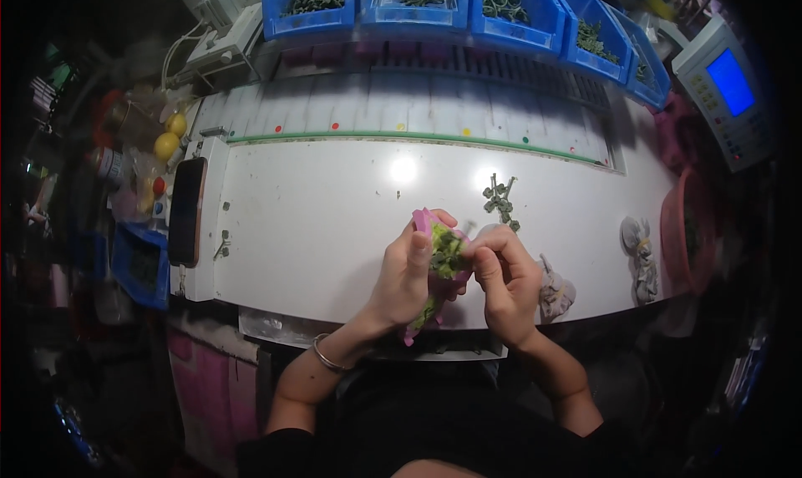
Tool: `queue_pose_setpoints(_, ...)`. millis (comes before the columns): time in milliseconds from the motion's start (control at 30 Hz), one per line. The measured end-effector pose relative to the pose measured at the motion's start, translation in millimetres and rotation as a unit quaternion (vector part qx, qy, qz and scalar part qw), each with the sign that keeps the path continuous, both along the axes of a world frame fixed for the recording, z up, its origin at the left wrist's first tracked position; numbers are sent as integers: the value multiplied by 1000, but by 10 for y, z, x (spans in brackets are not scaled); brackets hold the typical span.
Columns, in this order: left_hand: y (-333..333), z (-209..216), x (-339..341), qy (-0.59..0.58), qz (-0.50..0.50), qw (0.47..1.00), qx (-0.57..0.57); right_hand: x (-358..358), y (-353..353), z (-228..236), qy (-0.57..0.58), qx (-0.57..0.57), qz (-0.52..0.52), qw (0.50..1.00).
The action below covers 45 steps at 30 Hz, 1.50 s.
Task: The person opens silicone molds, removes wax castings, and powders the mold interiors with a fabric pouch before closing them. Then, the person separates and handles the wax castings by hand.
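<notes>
My left hand is closed around a pink and yellow-green object, its exact kind unclear. Pink edges show at its top and below my fingers. My right hand is closed in a pinch against the object's right side. What its fingertips hold, if anything, is hidden and slightly blurred. Beyond my right hand lies a small cluster of dark green branched pieces on the white tabletop. A greyish lumpy figure-like piece sits beside my right wrist.
Another greyish figure-like piece lies near a pink basin. Blue bins with green pieces line the back. A phone rests at the left edge. A blue-screened device stands at right.
</notes>
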<state>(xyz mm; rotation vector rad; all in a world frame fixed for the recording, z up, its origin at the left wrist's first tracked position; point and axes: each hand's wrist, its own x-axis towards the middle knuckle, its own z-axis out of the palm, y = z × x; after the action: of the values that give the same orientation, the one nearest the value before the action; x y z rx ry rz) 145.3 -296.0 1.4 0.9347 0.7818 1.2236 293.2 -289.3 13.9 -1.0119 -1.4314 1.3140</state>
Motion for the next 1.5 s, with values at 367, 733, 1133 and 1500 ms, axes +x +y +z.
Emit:
queue_pose_setpoints(367,23,39,34,66,40,997,-5,-48,19,131,32,13,-15,999)
queue_pose_setpoints(733,52,-7,97,139,106,984,10,-119,-31,209,-190,223,-53,955)
queue_pose_setpoints(1133,99,44,17,143,40,988,-53,-8,48,131,-120,229,-160,953)
queue_pose_setpoints(1500,170,-132,1,57,18,990,-127,189,230,85,38,-108,-39,993)
